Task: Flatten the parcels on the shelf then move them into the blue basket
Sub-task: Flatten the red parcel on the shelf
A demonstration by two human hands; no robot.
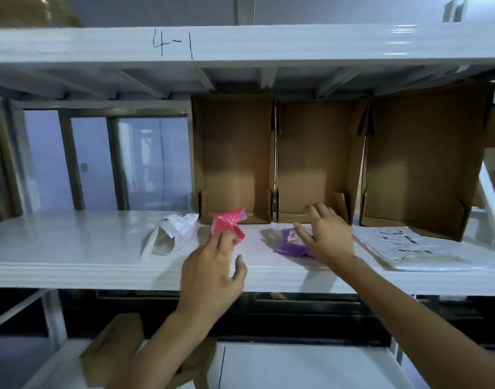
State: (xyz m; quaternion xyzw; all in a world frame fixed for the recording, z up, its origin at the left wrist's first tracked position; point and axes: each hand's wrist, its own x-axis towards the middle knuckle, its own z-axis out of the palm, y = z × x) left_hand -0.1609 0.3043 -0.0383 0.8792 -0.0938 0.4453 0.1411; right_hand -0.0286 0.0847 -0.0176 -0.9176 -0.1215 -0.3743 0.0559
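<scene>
Several plastic parcels lie on the white shelf [72, 248]. A crumpled pink parcel [229, 223] sits mid-shelf, and the fingertips of my left hand [212, 273] touch its near edge, fingers apart. A purple parcel [292, 244] lies to its right under my right hand [327, 234], which rests flat on it with fingers spread. A crumpled white parcel [173, 234] lies left of the pink one. A flat white parcel [406, 248] lies at the right. No blue basket is in view.
Three open cardboard boxes [235, 153] [316, 153] [420, 158] stand side by side at the back of the shelf. An upper shelf beam marked "4-1" [240, 46] hangs overhead. Brown cardboard [111, 352] sits on the lower shelf.
</scene>
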